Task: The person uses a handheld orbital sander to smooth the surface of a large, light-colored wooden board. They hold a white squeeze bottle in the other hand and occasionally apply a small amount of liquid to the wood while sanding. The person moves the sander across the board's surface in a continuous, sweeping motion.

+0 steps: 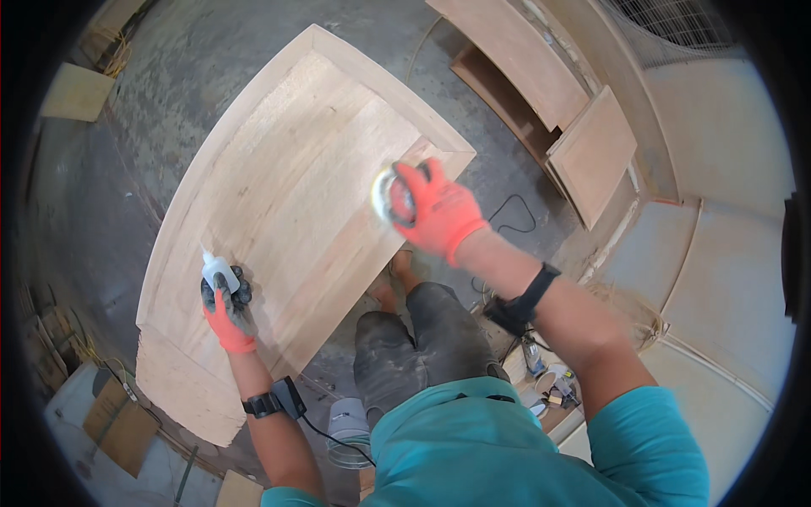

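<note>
My left hand (226,308), in a red glove with dark grey fingers, is closed around a small white squeeze bottle (221,272). The bottle's narrow nozzle points up and away from me, over the left part of a wooden panel (279,182). My right hand (443,211), gloved the same way, grips a round, pale-rimmed thing (382,196) near the panel's right edge. Motion blurs this round thing, so its kind cannot be made out. The panel has a curved far-left side and a paler border strip along its outer edges.
Wooden boards (596,156) lean at the upper right beside a pale wall. A grey bucket (346,418) stands below the panel, left of my legs. Tools and small containers (549,384) lie at the lower right. A black cable (519,213) curls on the grey floor.
</note>
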`<state>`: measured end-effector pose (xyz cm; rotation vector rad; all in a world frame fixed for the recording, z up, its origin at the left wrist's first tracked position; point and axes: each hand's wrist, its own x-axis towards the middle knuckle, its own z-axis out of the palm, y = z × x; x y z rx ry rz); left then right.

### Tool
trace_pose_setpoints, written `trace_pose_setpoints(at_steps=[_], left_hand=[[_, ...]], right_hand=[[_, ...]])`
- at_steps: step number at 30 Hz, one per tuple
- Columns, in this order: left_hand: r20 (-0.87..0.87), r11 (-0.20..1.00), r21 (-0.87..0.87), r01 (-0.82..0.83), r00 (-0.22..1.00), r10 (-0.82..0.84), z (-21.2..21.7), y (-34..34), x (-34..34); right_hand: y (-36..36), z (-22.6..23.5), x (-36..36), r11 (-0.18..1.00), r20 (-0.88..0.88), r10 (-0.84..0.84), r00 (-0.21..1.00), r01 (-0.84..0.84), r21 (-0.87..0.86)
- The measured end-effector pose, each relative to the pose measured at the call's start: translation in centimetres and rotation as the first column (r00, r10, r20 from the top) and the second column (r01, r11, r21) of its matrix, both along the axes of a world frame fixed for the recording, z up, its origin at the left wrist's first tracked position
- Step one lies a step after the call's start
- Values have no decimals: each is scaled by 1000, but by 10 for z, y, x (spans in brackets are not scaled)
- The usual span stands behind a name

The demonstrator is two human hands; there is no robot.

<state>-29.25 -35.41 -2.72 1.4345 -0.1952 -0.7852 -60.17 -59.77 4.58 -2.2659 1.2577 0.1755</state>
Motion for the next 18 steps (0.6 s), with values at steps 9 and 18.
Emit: trace_pose_setpoints(at_steps=[9,18], left_hand=[[-16,1000,-11,8,1000,-8,-2,3,-2],[7,1000,10,-17,1000,17,-10,13,4]], right_hand=[[85,4,36,928,78,331,940,-339,154],[-26,-13,-4,1000,20,21,1000,-21,22]])
